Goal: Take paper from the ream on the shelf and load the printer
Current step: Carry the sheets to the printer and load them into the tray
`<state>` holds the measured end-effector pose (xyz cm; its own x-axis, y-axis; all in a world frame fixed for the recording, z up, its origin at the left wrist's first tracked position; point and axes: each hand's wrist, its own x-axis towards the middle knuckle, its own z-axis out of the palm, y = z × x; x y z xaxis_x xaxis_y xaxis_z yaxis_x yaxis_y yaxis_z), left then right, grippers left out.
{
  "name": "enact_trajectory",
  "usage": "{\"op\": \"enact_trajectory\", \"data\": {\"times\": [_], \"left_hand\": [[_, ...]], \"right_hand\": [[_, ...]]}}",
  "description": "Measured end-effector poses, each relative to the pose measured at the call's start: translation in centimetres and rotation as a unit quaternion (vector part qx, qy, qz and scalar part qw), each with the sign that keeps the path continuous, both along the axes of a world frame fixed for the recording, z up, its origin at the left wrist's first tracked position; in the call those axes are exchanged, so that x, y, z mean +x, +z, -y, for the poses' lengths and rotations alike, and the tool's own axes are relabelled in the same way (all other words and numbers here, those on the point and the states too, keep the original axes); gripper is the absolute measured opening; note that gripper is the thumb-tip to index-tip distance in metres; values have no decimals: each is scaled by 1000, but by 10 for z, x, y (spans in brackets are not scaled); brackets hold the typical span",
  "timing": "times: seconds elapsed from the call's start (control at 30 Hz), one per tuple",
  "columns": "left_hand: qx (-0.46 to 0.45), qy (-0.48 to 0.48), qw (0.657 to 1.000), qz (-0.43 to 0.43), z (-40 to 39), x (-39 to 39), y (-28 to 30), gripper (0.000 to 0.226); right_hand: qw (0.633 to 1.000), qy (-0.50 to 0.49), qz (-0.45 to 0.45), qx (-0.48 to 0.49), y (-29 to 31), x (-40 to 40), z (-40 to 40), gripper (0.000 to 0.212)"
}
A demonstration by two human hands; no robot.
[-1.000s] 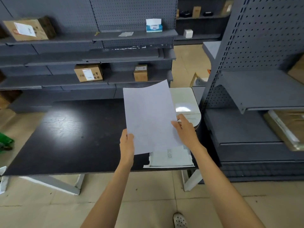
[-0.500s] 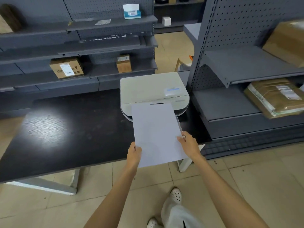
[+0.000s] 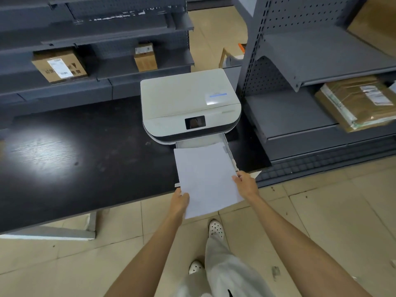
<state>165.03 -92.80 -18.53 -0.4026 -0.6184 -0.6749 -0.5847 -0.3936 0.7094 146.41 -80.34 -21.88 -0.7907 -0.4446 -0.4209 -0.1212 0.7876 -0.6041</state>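
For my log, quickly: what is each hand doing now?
Left hand: closed on the paper, near left edge.
Right hand: closed on the paper's right edge.

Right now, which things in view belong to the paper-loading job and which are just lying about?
In the job:
paper, held by the left hand and right hand
printer
pulled-out tray
wrapped ream on the right shelf

Lying about:
labelled cardboard box
small cardboard box
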Motion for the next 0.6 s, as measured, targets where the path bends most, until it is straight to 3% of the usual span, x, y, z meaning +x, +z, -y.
{"op": "enact_trajectory", "data": {"times": [0.23, 0.47, 0.6], "left_hand": [[28, 4, 999, 35, 17, -22, -14, 36], [59, 4, 997, 50, 34, -42, -27, 31], [78, -13, 995, 59, 38, -51, -31, 36]], "right_hand": [[1000, -6, 29, 3, -6, -21, 15, 32], [999, 1, 45, 26, -13, -46, 33, 30], [996, 9, 60, 59, -17, -55, 35, 13]]}}
